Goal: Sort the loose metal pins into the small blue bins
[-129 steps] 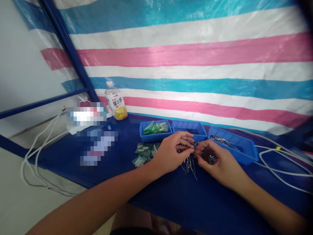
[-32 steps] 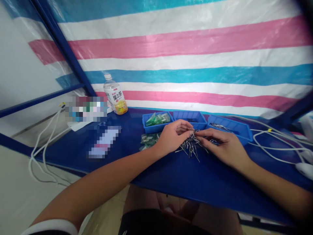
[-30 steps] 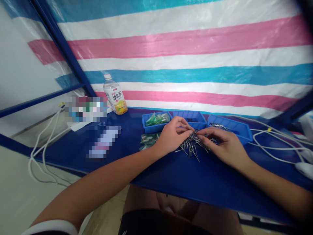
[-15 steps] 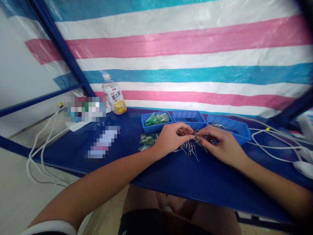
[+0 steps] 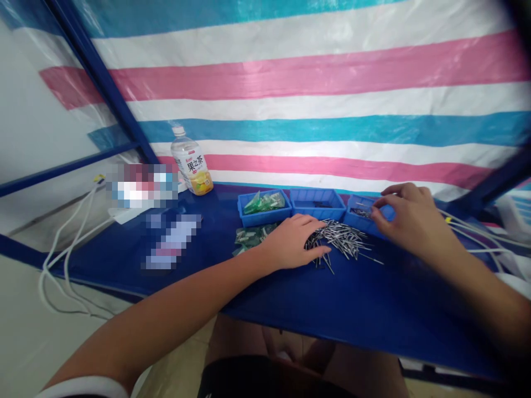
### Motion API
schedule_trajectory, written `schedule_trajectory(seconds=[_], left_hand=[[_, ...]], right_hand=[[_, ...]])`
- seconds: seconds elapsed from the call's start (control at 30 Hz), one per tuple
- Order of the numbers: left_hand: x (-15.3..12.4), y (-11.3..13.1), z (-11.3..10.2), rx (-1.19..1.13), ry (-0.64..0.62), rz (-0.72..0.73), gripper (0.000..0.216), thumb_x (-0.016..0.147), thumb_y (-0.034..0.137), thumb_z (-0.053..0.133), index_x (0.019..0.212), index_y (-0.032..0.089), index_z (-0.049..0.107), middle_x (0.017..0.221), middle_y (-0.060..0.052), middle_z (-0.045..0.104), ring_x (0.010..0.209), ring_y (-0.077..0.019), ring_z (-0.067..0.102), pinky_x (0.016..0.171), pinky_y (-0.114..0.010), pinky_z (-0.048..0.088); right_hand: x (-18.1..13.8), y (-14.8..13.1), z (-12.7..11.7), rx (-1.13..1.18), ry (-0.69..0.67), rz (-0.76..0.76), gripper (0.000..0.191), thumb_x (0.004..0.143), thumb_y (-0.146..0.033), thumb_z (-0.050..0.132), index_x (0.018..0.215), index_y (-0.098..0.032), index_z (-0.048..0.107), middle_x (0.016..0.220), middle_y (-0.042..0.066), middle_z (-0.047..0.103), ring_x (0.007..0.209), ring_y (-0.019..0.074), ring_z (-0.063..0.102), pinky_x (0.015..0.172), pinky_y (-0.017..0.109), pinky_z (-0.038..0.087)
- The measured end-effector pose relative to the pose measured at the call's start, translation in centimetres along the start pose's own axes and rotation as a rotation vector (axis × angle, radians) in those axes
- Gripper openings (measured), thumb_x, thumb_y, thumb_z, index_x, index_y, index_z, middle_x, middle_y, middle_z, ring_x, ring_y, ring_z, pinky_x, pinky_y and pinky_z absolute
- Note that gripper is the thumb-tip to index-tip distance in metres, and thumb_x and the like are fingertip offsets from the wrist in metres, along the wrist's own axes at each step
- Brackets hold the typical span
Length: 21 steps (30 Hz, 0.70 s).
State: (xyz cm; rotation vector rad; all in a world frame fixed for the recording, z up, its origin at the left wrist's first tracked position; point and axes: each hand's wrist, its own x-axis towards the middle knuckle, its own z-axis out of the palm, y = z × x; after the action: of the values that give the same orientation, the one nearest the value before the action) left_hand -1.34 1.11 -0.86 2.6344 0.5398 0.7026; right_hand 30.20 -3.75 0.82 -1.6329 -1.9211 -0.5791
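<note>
The left hand (image 5: 290,243) lies palm down on the left edge of the pile of metal pins (image 5: 344,240). Its fingers are loosely curved and released, and no grasp shows. The right hand (image 5: 409,213) hangs over the right bin (image 5: 357,220) with its fingertips drawn together at the bin's mouth. Whether they grip a pin cannot be told.

Layout, largest first:
- The striped sheet (image 5: 315,110) closes the far side.
- The blue table (image 5: 332,309) carries everything else.
- White cables (image 5: 70,243) trail off the left edge.
- Three blue bins stand in a row at the far side: the left bin (image 5: 264,209) holds green parts, the middle bin (image 5: 317,203) is next to it, and the right bin is under the right hand.
- A bottle (image 5: 191,168) stands upright, far left of the bins.
- Green packets (image 5: 251,236) lie loose, just near of the left bin.
- The pins lie crossed in a heap just near of the middle and right bins.

Step in hand, as a judgement: the right hand is working at the right bin while the left steadies the heap. A further pick calls for a fine fingertip pinch on one pin, since the pins overlap.
</note>
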Motion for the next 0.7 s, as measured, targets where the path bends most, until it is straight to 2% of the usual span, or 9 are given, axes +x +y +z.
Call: schedule_trajectory(seconds=[0.07,0.13,0.23,0.33,0.4,0.5,0.7], left_hand=[[-0.1,0.2,0.3,0.031,-0.003,-0.019,0.050,0.106,0.050,0.058,0.144,0.018,0.060,0.142,-0.016,0.067,0.133,-0.0331,0.061,0.113,-0.051,0.050],[-0.1,0.4,0.4,0.057,0.022,-0.029,0.046,0.108,0.045,0.053,0.144,0.017,0.059,0.141,-0.016,0.067,0.133,-0.0317,0.061,0.113,-0.050,0.049],[-0.1,0.7,0.2,0.096,0.066,-0.046,0.037,0.107,0.026,0.048,0.141,0.016,0.061,0.136,-0.014,0.069,0.129,-0.0295,0.063,0.113,-0.048,0.050],[0.1,0.6,-0.2,0.089,0.094,-0.047,0.040,0.100,0.012,0.045,0.137,0.014,0.063,0.132,-0.014,0.071,0.125,-0.0285,0.064,0.113,-0.047,0.051],[0.2,0.3,-0.3,0.067,0.119,-0.044,0.041,0.099,0.011,0.045,0.135,0.013,0.064,0.132,-0.014,0.071,0.125,-0.0282,0.065,0.113,-0.047,0.051],[0.4,0.0,-0.1,0.042,0.150,-0.064,0.039,0.099,0.012,0.045,0.132,0.014,0.065,0.131,-0.013,0.072,0.122,-0.0277,0.067,0.113,-0.048,0.052],[0.4,-0.1,0.6,0.013,0.143,-0.084,0.035,0.100,0.017,0.048,0.131,0.015,0.066,0.129,-0.013,0.073,0.122,-0.0278,0.067,0.113,-0.047,0.053]], right_hand=[[0.0,-0.1,0.0,0.013,-0.005,-0.017,0.030,0.097,-0.042,0.063,0.102,-0.017,0.078,0.115,0.022,0.065,0.114,0.0434,0.059,0.099,0.065,0.048],[-0.1,-1.6,-0.4,0.130,-0.001,-0.064,0.027,0.099,-0.039,0.063,0.112,-0.021,0.078,0.113,0.018,0.068,0.110,0.0390,0.062,0.099,0.062,0.050],[-0.5,-4.8,-0.9,0.337,-0.149,-0.180,0.026,0.101,-0.038,0.063,0.121,-0.028,0.075,0.115,0.012,0.071,0.111,0.0334,0.067,0.098,0.055,0.055],[-1.3,-7.1,-0.3,0.395,-0.267,-0.238,0.047,0.094,-0.048,0.074,0.136,-0.028,0.069,0.132,0.014,0.067,0.120,0.0355,0.065,0.103,0.055,0.055],[-1.7,-7.7,0.6,0.417,-0.306,-0.269,0.046,0.095,-0.045,0.073,0.137,-0.028,0.069,0.132,0.014,0.067,0.120,0.0353,0.065,0.103,0.056,0.056],[-1.8,-7.5,1.7,0.445,-0.342,-0.290,0.032,0.101,-0.034,0.064,0.131,-0.028,0.072,0.122,0.012,0.071,0.112,0.0320,0.066,0.098,0.054,0.057],[-1.5,-6.9,2.3,0.434,-0.318,-0.260,0.022,0.102,-0.024,0.060,0.118,-0.027,0.074,0.107,0.009,0.076,0.099,0.0286,0.068,0.089,0.049,0.059]])
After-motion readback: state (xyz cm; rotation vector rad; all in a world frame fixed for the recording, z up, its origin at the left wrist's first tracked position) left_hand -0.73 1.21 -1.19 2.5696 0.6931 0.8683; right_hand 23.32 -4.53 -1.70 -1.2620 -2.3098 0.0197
